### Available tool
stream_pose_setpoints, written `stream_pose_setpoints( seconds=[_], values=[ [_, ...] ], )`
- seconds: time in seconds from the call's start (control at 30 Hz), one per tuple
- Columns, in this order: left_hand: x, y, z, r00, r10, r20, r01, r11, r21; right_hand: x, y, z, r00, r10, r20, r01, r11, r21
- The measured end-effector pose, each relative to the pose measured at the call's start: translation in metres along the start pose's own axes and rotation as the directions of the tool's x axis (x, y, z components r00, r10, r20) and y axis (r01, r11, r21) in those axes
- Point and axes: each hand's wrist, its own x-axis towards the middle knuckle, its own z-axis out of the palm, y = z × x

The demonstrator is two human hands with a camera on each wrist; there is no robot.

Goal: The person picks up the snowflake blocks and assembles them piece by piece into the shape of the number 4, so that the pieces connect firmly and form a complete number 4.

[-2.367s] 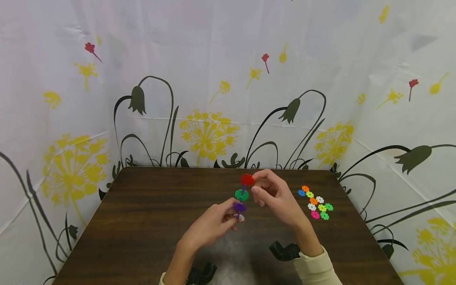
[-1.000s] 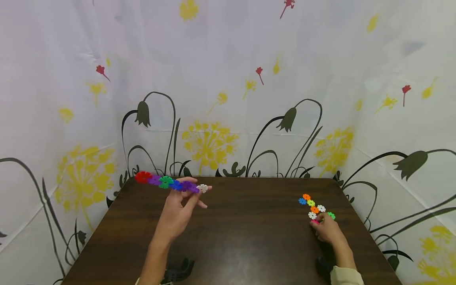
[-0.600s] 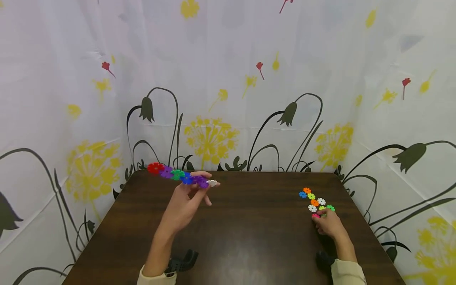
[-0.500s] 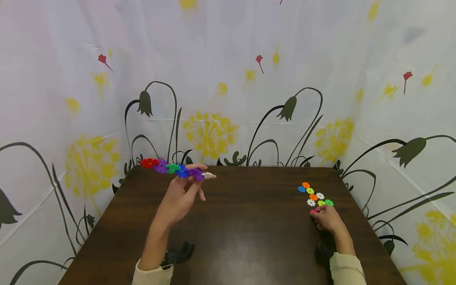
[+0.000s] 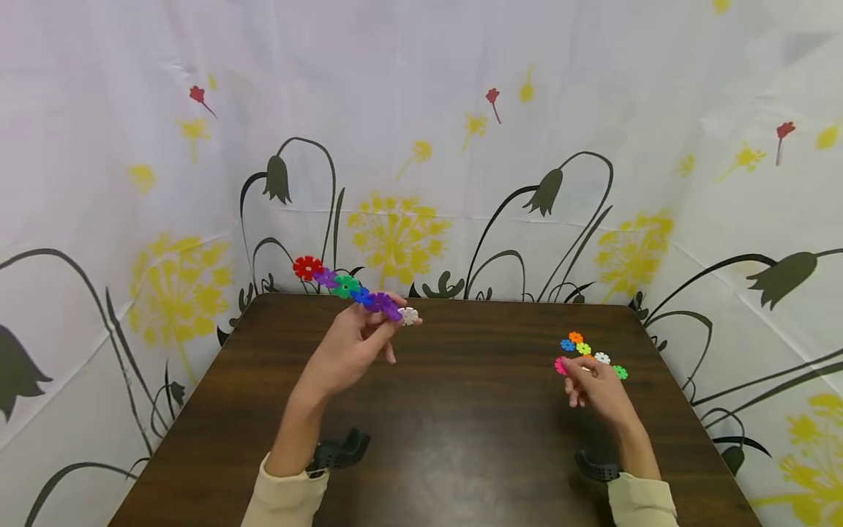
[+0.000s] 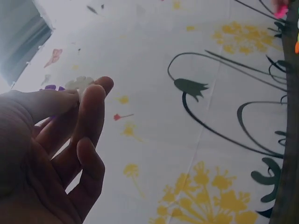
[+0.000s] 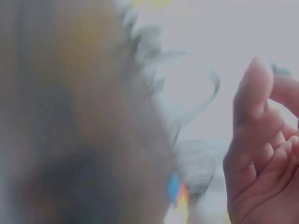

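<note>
A chain of joined flower-shaped plastic discs (image 5: 345, 286) slants above the table's back edge, running from red through purple, green and blue to purple. My left hand (image 5: 339, 351) pinches it near its lower right end, where a white disc (image 5: 408, 315) sticks out past the fingers. That white disc (image 6: 79, 84) also shows at the fingertips in the left wrist view. Between the thumb and forefinger of my right hand (image 5: 602, 391) is a pink flower disc (image 5: 560, 365), raised over the loose discs. Much of the right wrist view is blurred.
Several loose flower discs lie on the right of the dark wooden table (image 5: 448, 410), among them a blue one (image 5: 568, 345), a yellow one (image 5: 583, 349) and a green one (image 5: 620, 372); my right hand partly hides the group. A flower-printed curtain (image 5: 408, 110) hangs behind.
My right hand left the chain, went right to the loose discs and lifted the pink one. My left hand carried the chain left and up, and the chain tipped from upright to slanting.
</note>
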Motion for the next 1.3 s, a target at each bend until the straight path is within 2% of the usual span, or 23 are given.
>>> stream_pose_setpoints(
  seconds=[0.1,0.2,0.3,0.4,0.5,0.7,0.9,1.03,1.2,1.3],
  values=[
    [0.003,-0.001,0.008,1.0,-0.023,-0.004,0.023,1.0,-0.012,0.0,-0.045,0.025,0.991,-0.121,0.059,0.118,0.992,0.052],
    [0.007,-0.001,0.016,0.999,-0.032,-0.026,0.032,0.999,-0.015,0.002,-0.093,0.054,0.967,-0.223,0.119,0.215,0.973,0.08],
    [0.012,-0.003,0.025,0.998,-0.032,-0.048,0.031,0.999,-0.032,0.0,-0.136,0.084,0.942,-0.307,0.139,0.29,0.948,0.128],
    [0.017,-0.006,0.036,0.997,-0.026,-0.07,0.022,0.998,-0.056,-0.004,-0.169,0.109,0.922,-0.365,0.128,0.343,0.925,0.165],
    [0.023,-0.008,0.047,0.995,-0.004,-0.102,0.0,0.999,-0.041,-0.006,-0.19,0.125,0.91,-0.402,0.101,0.382,0.909,0.169],
    [0.026,-0.013,0.058,0.988,0.013,-0.156,-0.018,0.999,-0.031,-0.004,-0.204,0.138,0.91,-0.409,0.067,0.398,0.908,0.132],
    [0.029,-0.017,0.06,0.99,0.021,-0.142,-0.024,1.0,-0.014,0.0,-0.209,0.137,0.918,-0.379,0.117,0.373,0.925,0.07],
    [0.031,-0.017,0.059,0.992,0.032,-0.122,-0.027,0.999,0.043,0.004,-0.217,0.135,0.921,-0.358,0.15,0.362,0.932,0.005],
    [0.024,-0.017,0.058,0.991,0.019,-0.13,-0.006,0.995,0.098,0.006,-0.221,0.14,0.92,-0.331,0.208,0.338,0.941,0.003],
    [0.019,-0.017,0.059,0.991,0.007,-0.132,0.007,0.995,0.102,0.003,-0.219,0.147,0.927,-0.311,0.208,0.314,0.949,0.022]
  ],
)
